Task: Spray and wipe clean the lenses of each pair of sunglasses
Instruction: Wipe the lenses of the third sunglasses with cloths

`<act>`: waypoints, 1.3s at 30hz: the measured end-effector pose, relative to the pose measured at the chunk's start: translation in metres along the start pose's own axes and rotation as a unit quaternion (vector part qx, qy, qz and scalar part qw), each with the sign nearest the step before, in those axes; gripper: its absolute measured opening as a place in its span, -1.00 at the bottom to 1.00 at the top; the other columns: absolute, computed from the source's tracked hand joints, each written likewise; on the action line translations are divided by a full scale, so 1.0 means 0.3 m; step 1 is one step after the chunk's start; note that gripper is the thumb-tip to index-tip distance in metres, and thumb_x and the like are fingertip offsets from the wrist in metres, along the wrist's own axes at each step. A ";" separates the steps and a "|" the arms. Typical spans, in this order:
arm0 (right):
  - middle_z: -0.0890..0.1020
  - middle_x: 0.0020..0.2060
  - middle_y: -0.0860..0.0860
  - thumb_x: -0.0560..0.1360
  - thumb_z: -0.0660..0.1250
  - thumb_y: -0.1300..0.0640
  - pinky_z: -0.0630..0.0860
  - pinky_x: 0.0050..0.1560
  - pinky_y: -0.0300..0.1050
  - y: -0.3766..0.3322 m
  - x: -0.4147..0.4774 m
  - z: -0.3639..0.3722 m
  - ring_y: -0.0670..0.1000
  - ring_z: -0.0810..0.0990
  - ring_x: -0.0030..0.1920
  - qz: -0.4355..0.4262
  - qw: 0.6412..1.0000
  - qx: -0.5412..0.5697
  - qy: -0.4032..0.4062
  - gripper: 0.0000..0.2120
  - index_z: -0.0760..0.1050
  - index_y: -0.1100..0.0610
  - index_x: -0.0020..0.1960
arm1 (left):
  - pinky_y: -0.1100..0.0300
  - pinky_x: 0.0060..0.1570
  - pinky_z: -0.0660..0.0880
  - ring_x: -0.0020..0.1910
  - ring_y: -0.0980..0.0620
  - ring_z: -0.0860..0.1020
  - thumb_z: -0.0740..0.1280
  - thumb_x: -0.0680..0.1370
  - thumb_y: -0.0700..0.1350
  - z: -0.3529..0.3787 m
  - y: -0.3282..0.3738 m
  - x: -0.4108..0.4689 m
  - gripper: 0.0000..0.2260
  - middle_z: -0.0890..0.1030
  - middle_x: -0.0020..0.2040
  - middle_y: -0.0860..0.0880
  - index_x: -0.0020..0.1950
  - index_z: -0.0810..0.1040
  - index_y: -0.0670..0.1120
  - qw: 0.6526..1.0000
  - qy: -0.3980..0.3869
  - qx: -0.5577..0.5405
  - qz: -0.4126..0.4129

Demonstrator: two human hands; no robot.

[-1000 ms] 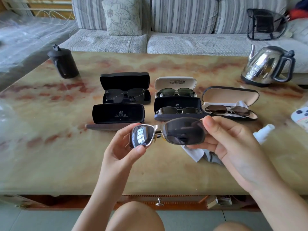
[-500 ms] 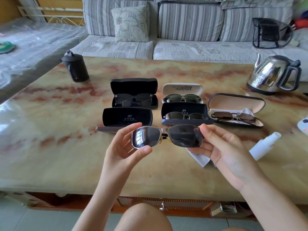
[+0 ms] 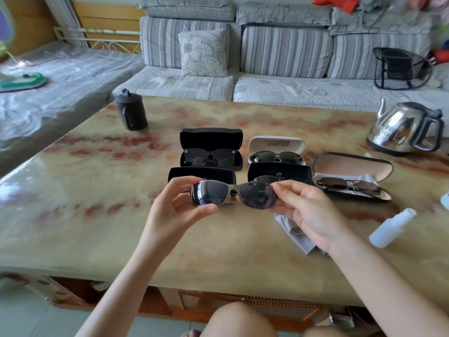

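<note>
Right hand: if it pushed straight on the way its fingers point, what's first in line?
The right hand points left along the held sunglasses, which it pinches at one lens, so those come first. Beyond them, likely the left hand gripping the other lens, though depth is hard to judge.

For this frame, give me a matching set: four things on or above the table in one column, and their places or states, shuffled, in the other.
Things:
1. held sunglasses
2. spray bottle
3. kettle
4. black canister

Places or states:
a. lying on its side, near right of the table
b. upright, far left of the table
c. pinched at each end by the left hand and right hand
d. standing, far right of the table

Pairs: 1-c, 2-a, 3-d, 4-b
</note>
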State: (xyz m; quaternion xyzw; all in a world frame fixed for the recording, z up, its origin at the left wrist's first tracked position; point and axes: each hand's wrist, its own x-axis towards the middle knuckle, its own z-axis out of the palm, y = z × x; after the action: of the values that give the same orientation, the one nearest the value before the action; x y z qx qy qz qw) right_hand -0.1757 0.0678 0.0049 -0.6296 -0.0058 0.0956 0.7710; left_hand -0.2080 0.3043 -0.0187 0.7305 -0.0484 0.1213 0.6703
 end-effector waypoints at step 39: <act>0.58 -0.33 -0.05 0.62 0.17 0.32 0.53 -0.26 -0.38 0.138 0.295 0.199 -0.16 0.53 -0.32 -0.065 0.926 -0.366 0.064 -0.75 0.62 0.26 -0.07 | 0.29 -0.17 0.43 -0.05 0.05 0.64 0.19 0.65 -0.09 -0.225 -0.220 0.229 -0.76 0.71 -0.06 -0.03 0.03 0.68 0.02 0.979 0.025 0.186 -0.076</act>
State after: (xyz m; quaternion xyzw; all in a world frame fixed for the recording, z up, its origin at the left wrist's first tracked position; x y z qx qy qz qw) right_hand -0.1023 0.1472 -0.0330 -0.8711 -0.0323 -0.0044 0.4899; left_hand -0.1339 0.3839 -0.0611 0.8408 0.0474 0.0951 0.5308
